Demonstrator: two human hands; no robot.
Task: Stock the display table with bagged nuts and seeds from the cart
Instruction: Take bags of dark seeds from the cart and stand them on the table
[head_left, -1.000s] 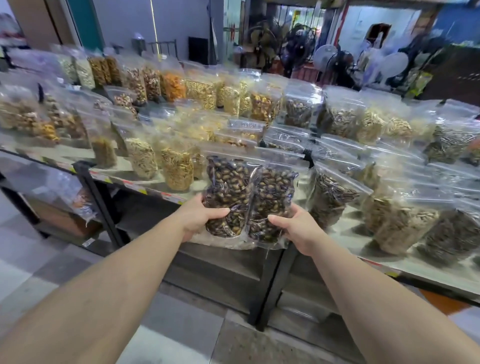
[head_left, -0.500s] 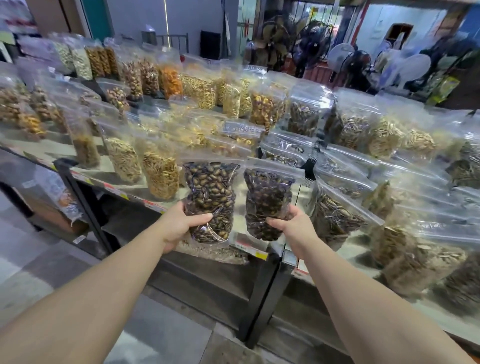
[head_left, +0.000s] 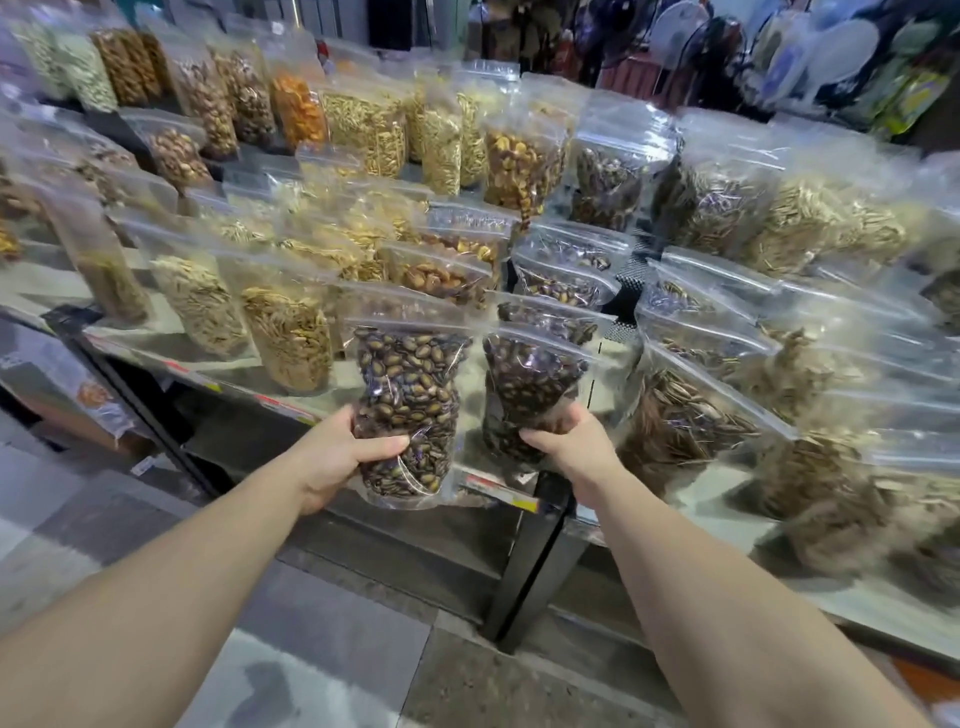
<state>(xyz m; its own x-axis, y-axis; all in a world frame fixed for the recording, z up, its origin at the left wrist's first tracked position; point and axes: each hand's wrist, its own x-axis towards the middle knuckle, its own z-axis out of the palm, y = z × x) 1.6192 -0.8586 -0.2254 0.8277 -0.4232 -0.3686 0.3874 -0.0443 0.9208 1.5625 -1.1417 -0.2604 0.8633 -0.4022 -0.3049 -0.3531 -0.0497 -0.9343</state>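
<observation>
Left hand (head_left: 337, 457) gripping one dark-seed bag (head_left: 408, 410), right hand (head_left: 569, 447) gripping another (head_left: 524, 387), both upright above near edge of display table (head_left: 171, 358)

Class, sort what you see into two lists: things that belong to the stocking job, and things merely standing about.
Job:
left hand
right hand
left bag of dark seeds
right bag of dark seeds
display table

Standing about:
electric fans
tiled floor

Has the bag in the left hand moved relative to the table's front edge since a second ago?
Yes. The left-hand bag has gone up and forward: before, it hung mostly below the table edge; now most of it sits above.
</observation>
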